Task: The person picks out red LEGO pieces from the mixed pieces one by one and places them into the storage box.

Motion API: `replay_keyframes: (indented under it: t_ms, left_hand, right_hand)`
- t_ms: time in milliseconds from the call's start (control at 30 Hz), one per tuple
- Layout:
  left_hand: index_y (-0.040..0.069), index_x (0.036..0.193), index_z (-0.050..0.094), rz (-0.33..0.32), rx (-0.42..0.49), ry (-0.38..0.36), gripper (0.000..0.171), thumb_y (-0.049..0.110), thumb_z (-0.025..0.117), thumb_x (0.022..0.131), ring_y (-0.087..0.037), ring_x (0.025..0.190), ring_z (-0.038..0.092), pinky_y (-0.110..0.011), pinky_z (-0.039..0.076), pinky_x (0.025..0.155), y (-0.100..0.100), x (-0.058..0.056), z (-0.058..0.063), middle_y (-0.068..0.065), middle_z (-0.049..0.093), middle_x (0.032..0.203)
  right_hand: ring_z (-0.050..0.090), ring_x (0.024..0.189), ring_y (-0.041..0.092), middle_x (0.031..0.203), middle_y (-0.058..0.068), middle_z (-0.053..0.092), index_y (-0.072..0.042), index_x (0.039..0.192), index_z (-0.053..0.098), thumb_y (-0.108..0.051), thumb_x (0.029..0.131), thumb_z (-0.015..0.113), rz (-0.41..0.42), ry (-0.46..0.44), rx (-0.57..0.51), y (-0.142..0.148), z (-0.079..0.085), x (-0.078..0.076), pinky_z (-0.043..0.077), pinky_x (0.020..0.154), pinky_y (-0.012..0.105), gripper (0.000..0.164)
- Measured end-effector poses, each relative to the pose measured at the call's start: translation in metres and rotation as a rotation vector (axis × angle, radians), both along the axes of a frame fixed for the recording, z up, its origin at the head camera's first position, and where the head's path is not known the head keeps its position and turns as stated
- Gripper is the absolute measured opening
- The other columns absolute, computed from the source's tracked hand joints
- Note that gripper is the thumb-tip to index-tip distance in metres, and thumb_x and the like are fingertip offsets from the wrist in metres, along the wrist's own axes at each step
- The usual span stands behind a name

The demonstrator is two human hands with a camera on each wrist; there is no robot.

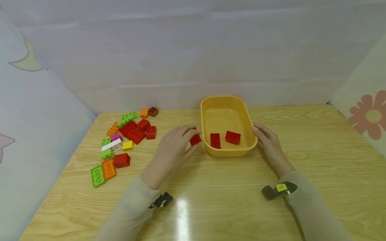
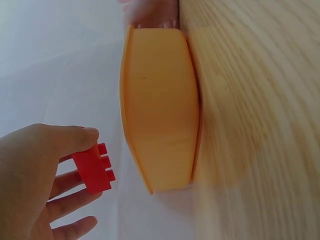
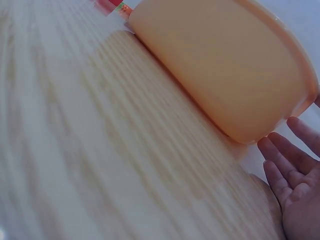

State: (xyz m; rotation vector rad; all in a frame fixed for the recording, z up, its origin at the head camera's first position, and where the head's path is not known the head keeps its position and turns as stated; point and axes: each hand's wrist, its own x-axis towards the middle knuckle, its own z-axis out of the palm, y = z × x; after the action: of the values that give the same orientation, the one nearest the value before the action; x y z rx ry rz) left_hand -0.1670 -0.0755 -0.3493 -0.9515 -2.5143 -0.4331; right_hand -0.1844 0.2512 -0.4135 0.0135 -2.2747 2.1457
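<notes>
My left hand (image 1: 172,145) pinches a red toy building brick (image 1: 195,139) between thumb and fingers, just outside the left wall of a yellow plastic bin (image 1: 230,153). Studs on the held brick (image 2: 94,169) point toward the bin in the left wrist view. Inside the bin lie two more red bricks, one (image 1: 215,141) by the near left corner and another (image 1: 233,137) tilted to its right. My right hand (image 1: 270,147) touches the bin's right side near the rim. Its fingers (image 3: 282,156) are extended against the outer wall in the right wrist view.
Loose bricks spread over the table's left part: several red ones (image 1: 136,134), green (image 1: 98,175) and orange (image 1: 108,168) plates, a white brick (image 1: 112,145), a yellow one (image 1: 128,145) and a brown one (image 1: 153,111). A covered wall (image 1: 169,67) stands behind the table.
</notes>
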Motion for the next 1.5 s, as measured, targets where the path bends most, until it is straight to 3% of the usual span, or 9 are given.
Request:
replay_keyframes:
  t_ms: [233, 400, 567, 800, 867, 1067, 1300, 1500]
  left_hand:
    - [0.012, 0.125, 0.065, -0.012, 0.029, 0.032, 0.040, 0.023, 0.077, 0.088, -0.024, 0.115, 0.060, -0.040, 0.050, 0.095, 0.012, -0.007, 0.002, -0.006, 0.063, 0.128]
    - [0.013, 0.127, 0.064, -0.019, 0.003, 0.024, 0.040, 0.025, 0.074, 0.090, -0.025, 0.118, 0.060, -0.041, 0.048, 0.098, 0.025, -0.010, 0.007, -0.007, 0.062, 0.132]
    - [0.014, 0.130, 0.063, -0.029, -0.035, -0.009, 0.042, 0.034, 0.070, 0.093, -0.024, 0.118, 0.060, -0.037, 0.048, 0.099, 0.039, -0.015, 0.008, -0.006, 0.062, 0.132]
    - [0.016, 0.131, 0.063, -0.039, -0.071, -0.053, 0.042, 0.039, 0.065, 0.096, -0.020, 0.119, 0.058, -0.033, 0.045, 0.102, 0.055, -0.020, 0.005, -0.003, 0.062, 0.130]
    - [0.018, 0.132, 0.063, -0.032, -0.087, -0.082, 0.041, 0.039, 0.064, 0.097, -0.020, 0.121, 0.057, -0.032, 0.044, 0.103, 0.060, -0.021, 0.005, -0.002, 0.062, 0.131]
    - [0.021, 0.133, 0.063, -0.020, -0.147, -0.182, 0.040, 0.039, 0.062, 0.098, -0.021, 0.124, 0.055, -0.035, 0.042, 0.105, 0.076, -0.022, 0.008, -0.001, 0.060, 0.135]
    - [0.026, 0.133, 0.065, -0.030, -0.238, -0.214, 0.038, 0.042, 0.059, 0.099, -0.018, 0.115, 0.060, -0.032, 0.048, 0.096, 0.093, -0.020, 0.006, 0.003, 0.064, 0.131]
    - [0.023, 0.124, 0.071, -0.046, -0.251, -0.247, 0.035, 0.044, 0.058, 0.099, -0.015, 0.096, 0.065, -0.029, 0.051, 0.085, 0.100, -0.016, 0.001, 0.006, 0.071, 0.115]
  right_hand:
    - [0.052, 0.113, 0.014, 0.139, 0.008, 0.047, 0.002, 0.145, 0.043, -0.040, 0.102, 0.054, 0.007, -0.015, -0.053, -0.001, 0.000, -0.001, 0.046, 0.092, 0.015, 0.062]
    - [0.052, 0.113, 0.014, 0.138, 0.007, 0.048, 0.002, 0.146, 0.043, -0.041, 0.101, 0.054, 0.004, -0.009, -0.044, -0.001, -0.001, -0.003, 0.046, 0.091, 0.014, 0.062]
    - [0.053, 0.111, 0.014, 0.134, 0.006, 0.050, 0.004, 0.144, 0.044, -0.037, 0.102, 0.056, 0.011, 0.003, -0.084, -0.001, -0.003, -0.004, 0.048, 0.090, 0.016, 0.060]
    - [0.054, 0.110, 0.012, 0.136, 0.006, 0.050, 0.002, 0.144, 0.045, -0.039, 0.102, 0.054, 0.001, -0.001, -0.036, 0.000, -0.003, -0.003, 0.047, 0.090, 0.014, 0.060]
    - [0.053, 0.110, 0.013, 0.136, 0.006, 0.049, 0.003, 0.144, 0.044, -0.039, 0.101, 0.055, 0.004, -0.011, -0.060, -0.001, -0.002, -0.002, 0.047, 0.090, 0.015, 0.060]
    - [0.053, 0.111, 0.012, 0.138, 0.004, 0.049, 0.000, 0.145, 0.045, -0.044, 0.102, 0.052, -0.005, -0.011, 0.029, 0.002, -0.001, -0.001, 0.045, 0.090, 0.013, 0.062]
    - [0.053, 0.113, 0.012, 0.140, 0.005, 0.048, -0.003, 0.146, 0.045, -0.046, 0.102, 0.051, -0.002, -0.018, 0.061, 0.002, -0.001, -0.001, 0.045, 0.091, 0.014, 0.062]
    - [0.053, 0.111, 0.013, 0.137, 0.005, 0.049, 0.000, 0.145, 0.045, -0.043, 0.102, 0.053, 0.002, -0.009, 0.012, 0.002, -0.002, -0.002, 0.046, 0.090, 0.014, 0.061]
